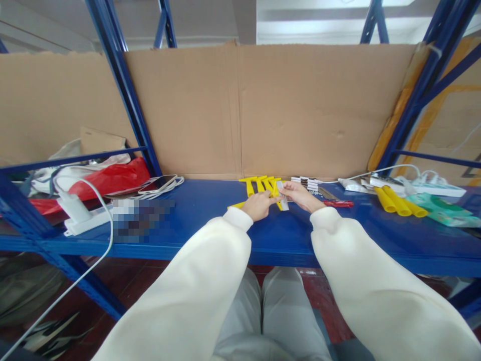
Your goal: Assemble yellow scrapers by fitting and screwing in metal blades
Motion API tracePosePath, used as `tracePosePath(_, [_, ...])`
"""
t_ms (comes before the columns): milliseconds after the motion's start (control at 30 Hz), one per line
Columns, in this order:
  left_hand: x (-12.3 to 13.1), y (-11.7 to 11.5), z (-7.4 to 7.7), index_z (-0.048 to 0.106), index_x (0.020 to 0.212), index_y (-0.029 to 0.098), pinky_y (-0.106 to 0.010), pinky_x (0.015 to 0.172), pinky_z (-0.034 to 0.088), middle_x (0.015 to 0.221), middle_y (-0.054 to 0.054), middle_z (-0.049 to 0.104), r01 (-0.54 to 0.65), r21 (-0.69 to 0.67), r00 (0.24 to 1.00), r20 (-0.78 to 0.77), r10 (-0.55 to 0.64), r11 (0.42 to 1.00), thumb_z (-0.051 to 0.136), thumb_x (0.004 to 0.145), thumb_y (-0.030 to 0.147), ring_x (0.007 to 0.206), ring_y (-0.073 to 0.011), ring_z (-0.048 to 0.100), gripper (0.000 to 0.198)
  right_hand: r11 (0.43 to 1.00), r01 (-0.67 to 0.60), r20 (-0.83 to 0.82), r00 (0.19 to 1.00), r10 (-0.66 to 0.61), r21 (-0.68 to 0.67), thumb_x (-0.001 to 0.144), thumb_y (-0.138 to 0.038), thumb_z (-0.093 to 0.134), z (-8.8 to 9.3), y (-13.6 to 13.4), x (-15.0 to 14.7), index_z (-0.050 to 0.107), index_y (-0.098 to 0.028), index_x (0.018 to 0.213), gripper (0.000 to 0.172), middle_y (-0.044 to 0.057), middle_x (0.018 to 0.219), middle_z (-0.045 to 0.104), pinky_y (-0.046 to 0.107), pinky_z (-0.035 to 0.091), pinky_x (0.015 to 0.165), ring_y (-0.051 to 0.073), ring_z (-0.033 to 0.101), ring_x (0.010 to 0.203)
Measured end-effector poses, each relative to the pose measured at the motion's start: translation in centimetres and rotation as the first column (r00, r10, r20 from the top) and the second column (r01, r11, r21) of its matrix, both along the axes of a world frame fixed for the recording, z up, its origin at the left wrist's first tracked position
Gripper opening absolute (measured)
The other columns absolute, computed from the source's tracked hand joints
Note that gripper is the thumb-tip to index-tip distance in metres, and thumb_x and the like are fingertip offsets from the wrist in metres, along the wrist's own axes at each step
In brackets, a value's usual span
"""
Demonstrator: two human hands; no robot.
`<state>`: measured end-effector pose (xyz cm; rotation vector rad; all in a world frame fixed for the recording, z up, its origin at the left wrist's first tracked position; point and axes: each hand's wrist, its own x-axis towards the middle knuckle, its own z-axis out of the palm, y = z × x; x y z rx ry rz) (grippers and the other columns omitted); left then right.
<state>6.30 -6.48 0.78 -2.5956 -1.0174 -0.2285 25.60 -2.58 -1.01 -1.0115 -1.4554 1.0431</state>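
Observation:
Near the middle of the blue shelf, my right hand [296, 195] is closed on a small flat greyish strip [282, 196], which stands roughly upright beside the yellow pieces. My left hand [258, 204] is at the strip's left, its fingers reaching toward it over a yellow piece; what it holds, if anything, is too small to make out. Several yellow T-shaped pieces [249, 186] lie in a row just behind my left hand. Another yellow piece [236, 205] shows at that hand's left side.
Right of my hands lie black-and-white small items [306, 182], a red tool [338, 204], yellow tubes [399, 203] and a green plastic bag [443, 208]. At left are a white power strip [80, 220], cables and a red bag [116, 178]. Cardboard [281, 110] stands behind.

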Motion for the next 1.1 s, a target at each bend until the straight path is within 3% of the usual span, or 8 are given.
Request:
tracePosePath(167, [-0.2,0.3,0.1,0.051,0.147,0.03,-0.038,0.091,0.054,0.117,-0.013,0.062,-0.017,-0.019,0.998,0.057,0.018,1.0,0.04,0.094,0.008,0.107,-0.0252,0.066,0.059,0.998,-0.012,0.045,0.999,0.014,-0.057,0.069,-0.041,0.083,0.3,-0.4,0.1,0.064,-0.02,0.072,0.029,-0.001,0.072,0.069,0.025,0.051,0.065,0.013,0.062,0.067])
tracePosePath(400, [-0.6,0.6,0.3,0.053,0.146,0.032,-0.04,0.09,0.054,0.124,-0.015,0.061,-0.118,-0.039,0.983,0.136,0.123,0.992,0.044,0.092,0.009,0.104,-0.0264,0.068,0.059,0.981,-0.141,0.17,0.972,0.163,-0.135,0.075,-0.035,0.079,1.2,-2.0,-0.1,0.065,-0.019,0.075,0.021,0.001,0.067,0.067,0.027,0.051,0.06,0.014,0.064,0.059])
tracePosePath(733, [-0.6,0.9,0.1,0.05,0.147,0.031,-0.037,0.092,0.053,0.122,-0.012,0.064,-0.085,-0.053,0.988,0.128,0.091,0.995,0.04,0.094,0.01,0.107,-0.0238,0.067,0.058,0.991,-0.134,0.244,0.96,0.137,-0.027,0.07,-0.036,0.079,1.1,-2.2,-0.4,0.057,-0.02,0.067,0.027,-0.005,0.054,0.058,0.023,0.04,0.05,0.009,0.051,0.048])
tracePosePath(967, [-0.6,1.3,-0.2,0.051,0.147,0.031,-0.039,0.092,0.053,0.123,-0.014,0.063,-0.076,-0.072,0.984,0.154,0.086,0.995,0.042,0.095,0.01,0.108,-0.0242,0.067,0.057,0.989,-0.147,0.275,0.95,0.149,-0.028,0.069,-0.042,0.081,0.9,-2.1,-0.4,0.057,-0.02,0.066,0.033,-0.004,0.053,0.059,0.024,0.042,0.053,0.011,0.053,0.049])
tracePosePath(1100, [-0.6,1.4,-0.3,0.05,0.148,0.032,-0.039,0.093,0.053,0.123,-0.014,0.063,-0.084,-0.088,0.978,0.184,0.099,0.993,0.041,0.096,0.012,0.107,-0.0241,0.067,0.056,0.998,-0.051,0.28,0.958,0.057,-0.031,0.079,-0.04,0.072,1.1,-1.2,0.4,0.061,-0.02,0.072,0.023,0.0,0.06,0.065,0.025,0.046,0.055,0.014,0.058,0.053])
